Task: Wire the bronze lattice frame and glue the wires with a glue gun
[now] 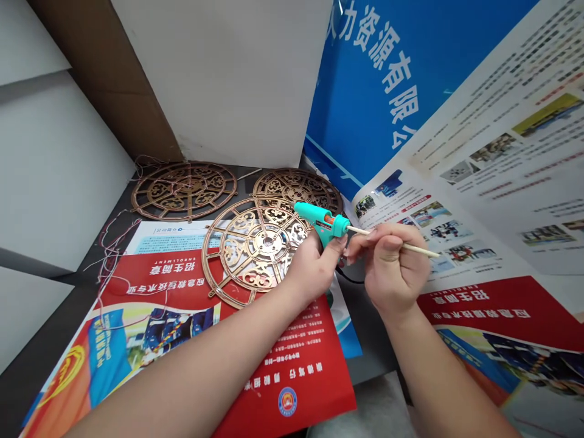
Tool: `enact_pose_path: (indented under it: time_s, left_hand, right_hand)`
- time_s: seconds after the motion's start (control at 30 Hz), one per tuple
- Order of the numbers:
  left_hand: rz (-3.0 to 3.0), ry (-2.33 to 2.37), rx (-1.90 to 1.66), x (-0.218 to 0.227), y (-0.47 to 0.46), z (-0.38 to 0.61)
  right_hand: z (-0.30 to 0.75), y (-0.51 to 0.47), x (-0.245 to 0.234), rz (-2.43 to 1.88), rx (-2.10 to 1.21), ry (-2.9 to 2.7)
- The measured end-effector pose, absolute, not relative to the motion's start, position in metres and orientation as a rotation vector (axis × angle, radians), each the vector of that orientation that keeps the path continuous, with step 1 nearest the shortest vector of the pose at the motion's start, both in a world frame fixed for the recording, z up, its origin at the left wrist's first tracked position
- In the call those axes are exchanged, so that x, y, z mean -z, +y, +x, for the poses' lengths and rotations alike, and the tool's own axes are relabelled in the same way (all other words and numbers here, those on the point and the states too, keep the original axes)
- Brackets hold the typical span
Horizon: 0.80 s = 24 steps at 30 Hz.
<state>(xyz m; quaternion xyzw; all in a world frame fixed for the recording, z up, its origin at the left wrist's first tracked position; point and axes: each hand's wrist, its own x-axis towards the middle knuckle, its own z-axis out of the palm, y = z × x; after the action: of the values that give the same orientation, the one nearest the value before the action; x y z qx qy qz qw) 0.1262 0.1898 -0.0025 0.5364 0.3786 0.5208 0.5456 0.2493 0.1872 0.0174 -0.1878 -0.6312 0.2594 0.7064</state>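
My left hand (314, 272) is shut around the grip of a teal hot glue gun (322, 222), whose body rises above my fingers. My right hand (390, 267) pinches a thin wooden stick (393, 240) between thumb and fingers, and its near end meets the gun's nozzle. Under and just left of my left hand lies a bronze-coloured filigree wheel (241, 255), its lower right part hidden by that hand. Two similar openwork wheels (185, 191) (296, 188) lie behind it, the right one partly covered by the front wheel.
Red and white printed brochures (283, 371) lie under the front wheel, with loose coloured threads (114, 267) at the left. A black cable (349, 277) runs below the gun. A white board (219, 73) and blue banner (378, 85) stand behind.
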Motion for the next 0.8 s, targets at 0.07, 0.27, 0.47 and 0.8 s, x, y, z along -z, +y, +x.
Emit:
enact_pose_path:
  time_s: [0.07,0.27,0.47,0.8]
  left_hand:
    - [1.259,0.927,-1.254,0.003,0.19,0.126]
    - [1.103,0.919,-1.294,0.003,0.194,0.125]
    - [0.96,0.863,-1.313,0.011,0.198,0.125]
    - [0.988,0.879,-1.266,0.012,0.194,0.123]
  right_hand:
    - [0.249,0.187,-0.017,-0.423,-0.614,-1.402]
    - [0.251,0.186,-0.018,-0.545,-0.755,-1.334]
    - [0.272,0.196,-0.025,-0.689,-1.119,-1.238]
    - [0.315,0.176,-0.007,-0.894,-1.112,-1.46]
